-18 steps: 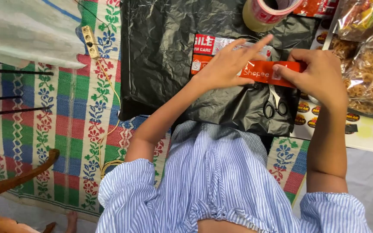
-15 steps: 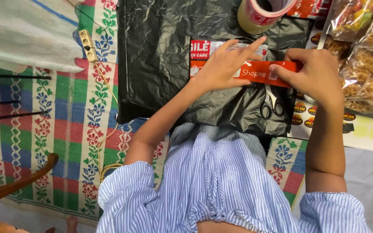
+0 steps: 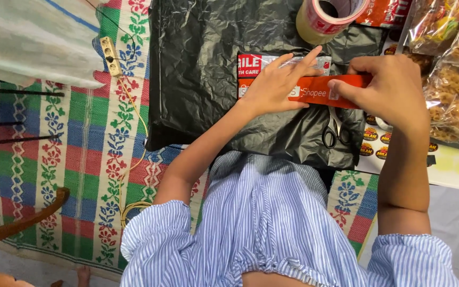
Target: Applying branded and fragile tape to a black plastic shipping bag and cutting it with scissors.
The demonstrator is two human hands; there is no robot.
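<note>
Head view, sweeping left to right: a woven mat point(image 3: 75, 133) in bright stripes, then a black plastic parcel point(image 3: 203, 69) lying across it. Left hand point(image 3: 277, 85) lies flat, fingers spread open — pressing an orange tape strip point(image 3: 314, 91) onto the parcel. Right hand point(image 3: 394, 87) has its fingers pinched on the strip's far end. Scissors point(image 3: 333, 133) rest just below, a tape roll point(image 3: 328, 16) above, snack bags point(image 3: 452, 79) at far right.
</note>
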